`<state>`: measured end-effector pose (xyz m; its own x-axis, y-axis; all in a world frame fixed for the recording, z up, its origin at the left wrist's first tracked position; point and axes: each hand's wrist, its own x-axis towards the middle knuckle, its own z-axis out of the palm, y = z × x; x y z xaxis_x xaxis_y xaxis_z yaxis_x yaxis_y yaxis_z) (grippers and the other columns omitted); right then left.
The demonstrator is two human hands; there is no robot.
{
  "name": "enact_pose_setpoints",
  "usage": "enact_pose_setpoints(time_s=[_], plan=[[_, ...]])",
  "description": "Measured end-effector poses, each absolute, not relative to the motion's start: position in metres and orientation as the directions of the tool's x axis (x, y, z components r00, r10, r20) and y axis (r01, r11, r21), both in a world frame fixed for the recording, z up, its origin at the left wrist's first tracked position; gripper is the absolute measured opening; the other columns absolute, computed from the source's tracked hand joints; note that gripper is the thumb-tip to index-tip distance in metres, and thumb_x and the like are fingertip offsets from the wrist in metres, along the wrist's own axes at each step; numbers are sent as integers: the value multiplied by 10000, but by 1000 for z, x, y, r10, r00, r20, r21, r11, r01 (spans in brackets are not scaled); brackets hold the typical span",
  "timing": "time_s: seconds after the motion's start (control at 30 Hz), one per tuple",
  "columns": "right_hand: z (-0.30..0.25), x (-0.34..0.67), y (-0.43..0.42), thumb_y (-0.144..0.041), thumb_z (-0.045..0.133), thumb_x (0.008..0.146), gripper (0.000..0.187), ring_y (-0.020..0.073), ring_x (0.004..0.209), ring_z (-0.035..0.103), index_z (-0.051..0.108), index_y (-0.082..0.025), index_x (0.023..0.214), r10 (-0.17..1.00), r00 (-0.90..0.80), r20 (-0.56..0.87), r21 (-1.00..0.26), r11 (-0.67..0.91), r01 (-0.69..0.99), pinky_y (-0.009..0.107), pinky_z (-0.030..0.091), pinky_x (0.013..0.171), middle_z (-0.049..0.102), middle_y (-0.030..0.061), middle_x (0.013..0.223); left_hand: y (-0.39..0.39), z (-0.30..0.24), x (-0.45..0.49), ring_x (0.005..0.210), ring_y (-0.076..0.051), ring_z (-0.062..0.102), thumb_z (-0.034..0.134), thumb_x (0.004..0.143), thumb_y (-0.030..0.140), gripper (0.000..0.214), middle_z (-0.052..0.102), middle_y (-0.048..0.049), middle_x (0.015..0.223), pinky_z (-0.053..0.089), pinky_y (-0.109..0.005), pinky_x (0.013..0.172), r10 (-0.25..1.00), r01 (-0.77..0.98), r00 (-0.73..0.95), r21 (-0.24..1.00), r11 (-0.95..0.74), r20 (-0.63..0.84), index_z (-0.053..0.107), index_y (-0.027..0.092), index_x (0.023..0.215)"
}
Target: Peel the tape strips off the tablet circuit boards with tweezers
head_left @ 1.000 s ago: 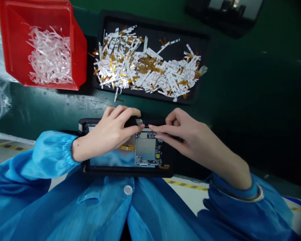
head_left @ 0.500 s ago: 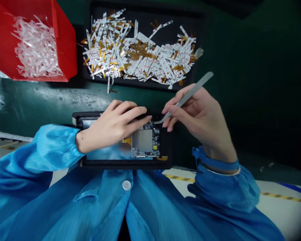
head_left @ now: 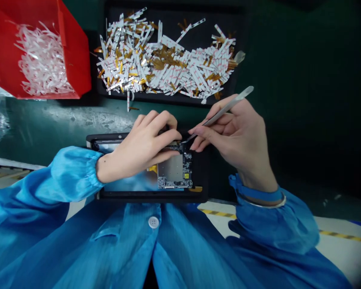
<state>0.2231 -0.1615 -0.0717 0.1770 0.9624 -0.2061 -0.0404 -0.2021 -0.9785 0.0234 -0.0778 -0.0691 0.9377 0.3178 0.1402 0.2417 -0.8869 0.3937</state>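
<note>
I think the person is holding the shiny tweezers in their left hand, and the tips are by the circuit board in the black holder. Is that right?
Almost! The steel tweezers are in the person's right hand, not the left hand; the head view shows this. The tips are by the circuit board in the black holder, just as you said.

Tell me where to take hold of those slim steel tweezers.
Pinch the slim steel tweezers midway along their flat shanks, coming from the right, between thumb and fingers, as the right hand does. Their long, narrow shape suits this: the wide blunt end stays free beyond the hand, while the fine tips angle down to the circuit board.
</note>
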Motion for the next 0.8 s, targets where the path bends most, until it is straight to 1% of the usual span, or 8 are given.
enact_pose_setpoints(time_s=[0.07,0.13,0.2,0.27,0.33,0.43,0.6,0.8], plan=[[-72,223,-162,-201,778,787,353,141,528,695,439,-248,871,961,180,-212,-977,-208,-39,239,579,457,665,-83,642,-76,-70,30,918,-245,532,574,954,379,236,573,-110,1066,418,-367,741,338,259,933,425,-868,122,596,157,1031],[-72,223,-162,-215,785,784,361,144,526,694,436,-251,870,963,166,-214,-977,-211,-35,245,578,457,661,-83,638,-74,-70,33,913,-237,535,557,963,324,166,567,-95,1039,421,-365,744,351,266,930,452,-851,114,582,164,999],[-72,224,-162,-227,785,786,363,144,523,692,434,-252,873,964,155,-215,-977,-212,-35,245,576,457,656,-82,633,-74,-69,32,926,-229,549,525,973,266,111,575,-84,1036,426,-365,759,364,269,925,485,-832,111,572,173,1009],[-72,224,-162,-238,780,793,357,141,523,691,433,-250,876,964,153,-217,-976,-214,-37,242,577,459,657,-80,640,-75,-66,27,952,-223,568,484,986,223,102,598,-75,1053,421,-365,771,374,273,919,485,-831,125,562,183,1037],[-71,225,-162,-236,769,802,343,141,527,692,435,-247,880,964,153,-218,-976,-214,-38,242,581,461,664,-75,652,-77,-64,20,969,-214,582,463,993,197,122,629,-65,1085,412,-361,776,350,248,924,455,-855,154,559,189,1067],[-70,225,-162,-213,775,790,346,146,533,693,443,-248,885,965,161,-205,-979,-205,-21,251,594,471,663,-75,654,-82,-62,10,1024,-207,588,475,997,175,177,669,-60,1160,409,-354,806,265,182,947,376,-909,183,564,169,1149],[-69,224,-163,-215,811,755,366,139,528,685,465,-248,872,974,159,-161,-984,-170,48,253,605,486,649,-82,645,-87,-64,0,1169,-208,568,505,1009,207,299,682,-57,1258,392,-352,903,176,125,963,242,-962,202,538,116,1292],[-71,224,-163,-284,825,750,380,156,556,696,463,-250,861,979,148,-144,-987,-152,49,269,607,504,635,-80,620,-87,-69,-2,1219,-206,548,514,1011,214,360,678,-21,1277,370,-362,929,132,110,975,129,-986,178,511,198,1371]])
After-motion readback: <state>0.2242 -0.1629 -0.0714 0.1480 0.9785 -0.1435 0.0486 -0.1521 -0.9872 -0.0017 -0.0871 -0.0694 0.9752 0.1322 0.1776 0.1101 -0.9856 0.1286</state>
